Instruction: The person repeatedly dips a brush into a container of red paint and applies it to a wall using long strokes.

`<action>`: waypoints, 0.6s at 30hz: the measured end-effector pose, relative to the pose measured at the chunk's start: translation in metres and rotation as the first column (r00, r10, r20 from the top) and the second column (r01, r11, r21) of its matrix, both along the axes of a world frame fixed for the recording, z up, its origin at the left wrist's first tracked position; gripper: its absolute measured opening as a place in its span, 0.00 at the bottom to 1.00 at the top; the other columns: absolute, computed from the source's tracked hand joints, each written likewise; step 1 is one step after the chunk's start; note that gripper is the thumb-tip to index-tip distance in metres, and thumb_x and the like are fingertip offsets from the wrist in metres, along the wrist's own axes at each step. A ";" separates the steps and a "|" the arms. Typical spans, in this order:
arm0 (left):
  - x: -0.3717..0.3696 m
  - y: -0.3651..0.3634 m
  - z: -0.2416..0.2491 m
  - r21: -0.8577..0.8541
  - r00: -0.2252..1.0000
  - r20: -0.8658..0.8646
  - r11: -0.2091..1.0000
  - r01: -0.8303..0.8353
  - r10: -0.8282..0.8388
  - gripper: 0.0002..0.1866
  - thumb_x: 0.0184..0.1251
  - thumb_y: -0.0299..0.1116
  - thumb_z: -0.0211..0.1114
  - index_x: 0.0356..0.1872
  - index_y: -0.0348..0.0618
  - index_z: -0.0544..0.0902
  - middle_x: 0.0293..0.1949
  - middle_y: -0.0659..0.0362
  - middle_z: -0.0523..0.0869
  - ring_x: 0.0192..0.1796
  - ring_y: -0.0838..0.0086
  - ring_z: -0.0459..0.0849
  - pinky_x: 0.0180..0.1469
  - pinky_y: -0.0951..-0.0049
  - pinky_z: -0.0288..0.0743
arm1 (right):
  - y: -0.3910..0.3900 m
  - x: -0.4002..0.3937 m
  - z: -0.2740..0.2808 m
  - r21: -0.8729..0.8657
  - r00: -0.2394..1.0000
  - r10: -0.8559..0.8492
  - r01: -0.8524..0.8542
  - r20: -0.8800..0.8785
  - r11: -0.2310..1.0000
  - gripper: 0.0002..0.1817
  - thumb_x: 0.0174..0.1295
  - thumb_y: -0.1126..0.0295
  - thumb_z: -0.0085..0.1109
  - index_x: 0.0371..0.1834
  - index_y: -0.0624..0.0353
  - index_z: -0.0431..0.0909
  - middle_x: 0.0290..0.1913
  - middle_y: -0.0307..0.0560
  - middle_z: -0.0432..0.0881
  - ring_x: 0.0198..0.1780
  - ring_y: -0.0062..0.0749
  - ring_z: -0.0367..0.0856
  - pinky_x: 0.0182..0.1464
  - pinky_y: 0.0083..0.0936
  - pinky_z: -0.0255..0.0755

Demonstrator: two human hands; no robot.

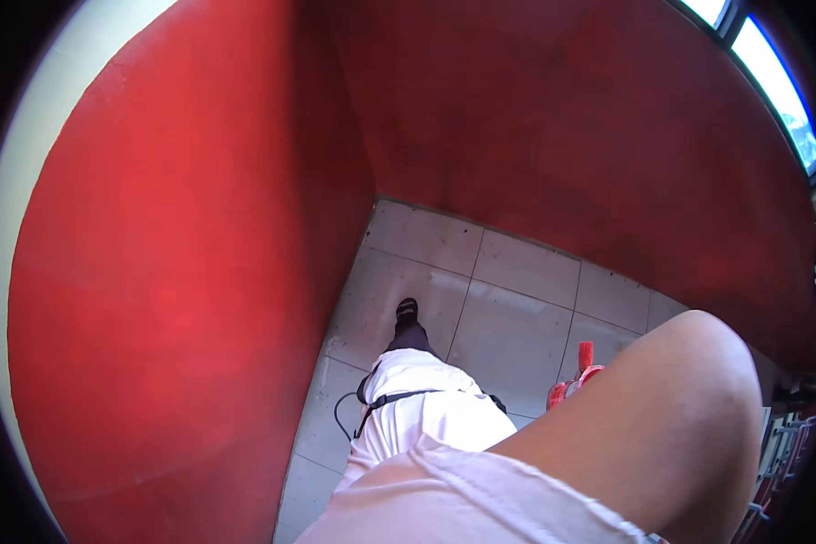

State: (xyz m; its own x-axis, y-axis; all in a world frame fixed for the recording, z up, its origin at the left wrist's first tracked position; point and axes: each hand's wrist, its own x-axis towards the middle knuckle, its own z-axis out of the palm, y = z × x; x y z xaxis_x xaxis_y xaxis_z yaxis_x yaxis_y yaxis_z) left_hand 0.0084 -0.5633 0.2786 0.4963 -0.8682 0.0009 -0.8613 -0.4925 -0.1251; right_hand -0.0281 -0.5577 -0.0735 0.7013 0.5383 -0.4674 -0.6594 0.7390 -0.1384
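Neither of my hands shows in the head view. One bare bent arm [644, 408] reaches in from the lower right, its elbow raised, and its hand is out of sight. A pale short sleeve [462, 499] covers the upper part of that arm. Beyond the arm, a red object [586, 355] with a narrow upright top is partly hidden, and I cannot make out what it is. Below me are my white top [426, 381] with a black strap round it and one foot in a dark sandal [407, 311].
Red walls [163, 272] stand close at the left and ahead, meeting in a corner above the pale tiled floor [508, 335]. A bright window [775, 77] is at the upper right. Several slatted items [780, 453], unclear at the frame's edge, stand lower right.
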 end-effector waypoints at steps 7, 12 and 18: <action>-0.008 0.031 -0.029 0.002 0.994 0.105 1.000 0.027 -0.027 0.08 0.55 0.37 0.59 0.31 0.45 0.82 0.31 0.59 0.82 0.33 0.68 0.81 0.34 0.65 0.71 | 0.036 0.020 0.001 0.114 0.997 0.021 -0.030 0.081 0.993 0.22 0.64 0.56 0.52 0.53 0.61 0.72 0.51 0.52 0.77 0.47 0.40 0.80 0.47 0.34 0.79; -0.071 0.149 -0.098 -0.512 0.973 0.145 0.855 -0.080 0.178 0.09 0.51 0.34 0.64 0.27 0.43 0.74 0.26 0.62 0.78 0.32 0.70 0.80 0.32 0.74 0.72 | 0.066 0.014 0.012 0.198 0.975 0.070 -0.113 0.211 0.974 0.23 0.64 0.55 0.52 0.54 0.62 0.71 0.51 0.53 0.77 0.47 0.40 0.80 0.47 0.33 0.80; -0.148 0.307 -0.161 -0.793 0.750 -0.473 0.147 -0.591 0.462 0.27 0.47 0.30 0.70 0.50 0.41 0.72 0.41 0.55 0.78 0.37 0.71 0.79 0.38 0.72 0.77 | 0.146 -0.002 0.039 0.257 0.914 0.183 -0.286 0.362 0.923 0.24 0.64 0.55 0.52 0.54 0.64 0.71 0.52 0.54 0.76 0.48 0.41 0.80 0.47 0.33 0.80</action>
State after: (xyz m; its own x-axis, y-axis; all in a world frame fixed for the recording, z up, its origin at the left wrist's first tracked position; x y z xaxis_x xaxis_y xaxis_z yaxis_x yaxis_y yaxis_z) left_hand -0.1396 -0.2562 0.1180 0.8849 0.1026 0.4544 -0.3180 -0.5799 0.7500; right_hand -0.0302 -0.4115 -0.0346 0.6214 0.7831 -0.0267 -0.7744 0.6086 -0.1730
